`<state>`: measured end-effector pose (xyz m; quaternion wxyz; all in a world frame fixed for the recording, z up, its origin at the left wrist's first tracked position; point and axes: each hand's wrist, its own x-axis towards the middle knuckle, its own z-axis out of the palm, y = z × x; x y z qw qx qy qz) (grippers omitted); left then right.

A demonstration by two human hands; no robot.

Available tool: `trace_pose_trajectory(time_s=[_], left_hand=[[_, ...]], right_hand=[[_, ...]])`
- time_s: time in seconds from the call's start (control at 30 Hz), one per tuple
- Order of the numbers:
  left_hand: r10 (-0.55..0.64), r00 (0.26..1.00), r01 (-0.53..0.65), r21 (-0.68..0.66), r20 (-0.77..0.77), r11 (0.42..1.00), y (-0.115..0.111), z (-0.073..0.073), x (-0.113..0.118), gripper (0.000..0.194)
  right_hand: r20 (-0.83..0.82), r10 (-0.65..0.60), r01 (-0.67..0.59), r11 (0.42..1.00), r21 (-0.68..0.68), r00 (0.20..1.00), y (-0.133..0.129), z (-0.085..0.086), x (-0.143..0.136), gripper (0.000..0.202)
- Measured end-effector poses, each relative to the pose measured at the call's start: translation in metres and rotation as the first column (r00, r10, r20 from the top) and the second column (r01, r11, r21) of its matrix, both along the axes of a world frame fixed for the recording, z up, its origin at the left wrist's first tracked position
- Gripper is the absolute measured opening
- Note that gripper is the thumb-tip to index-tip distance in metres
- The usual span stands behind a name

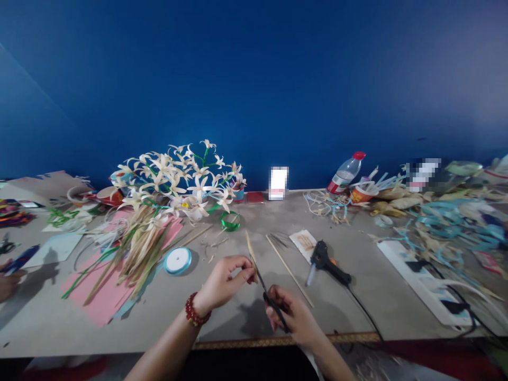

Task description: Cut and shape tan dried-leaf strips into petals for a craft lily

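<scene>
Near the table's front edge, my left hand (pixel 226 278) pinches a narrow pale strip of dried husk (pixel 249 244), which stands up beyond the fingertips. Black scissors (pixel 279 312) are in my right hand (pixel 296 313), their blades pointing up and left. Those blades meet or cross the strip close to my left fingers; whether they are closed on it I cannot tell. A thin wooden stick (pixel 289 271) lies to the right of the strip. White husk-like flowers (pixel 174 172) on green stems stand at the back left.
A glue gun (pixel 329 264) lies at right, its cord running forward. Beyond it sits a white power strip (pixel 420 286). Left are a ribbon spool (pixel 178 261), husk strips (pixel 145 248) and pink paper (pixel 99 296). Another person's hand (pixel 8 280) shows at far left. A bottle (pixel 346 172) leans behind.
</scene>
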<state>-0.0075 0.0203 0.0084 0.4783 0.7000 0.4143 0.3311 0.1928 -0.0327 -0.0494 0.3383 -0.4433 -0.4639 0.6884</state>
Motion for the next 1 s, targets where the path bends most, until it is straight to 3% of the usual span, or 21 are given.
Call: trace_pose_trajectory(time_s=[0.33, 0.57, 0.8, 1.0], left_hand=[[-0.012, 1.000, 0.012, -0.003, -0.007, 1.000, 0.001, 0.002, -0.001, 0.027], [-0.013, 1.000, 0.013, 0.004, -0.022, 1.000, 0.001, 0.002, -0.003, 0.025], [0.004, 0.993, -0.006, -0.019, -0.114, 1.000, 0.003, -0.004, -0.008, 0.019], [-0.107, 0.982, 0.102, -0.038, -0.158, 0.994, 0.004, -0.003, -0.006, 0.009]], right_hand=[[0.034, -0.018, 0.017, 1.000, 0.010, 0.999, 0.001, -0.008, 0.000, 0.052], [0.059, -0.012, 0.011, 1.000, 0.027, 0.998, 0.004, -0.004, 0.000, 0.052], [0.118, -0.061, 0.050, 0.995, 0.089, 0.991, 0.010, -0.011, 0.006, 0.051], [-0.019, -0.256, 0.256, 0.955, 0.153, 0.966, 0.026, -0.001, -0.003, 0.045]])
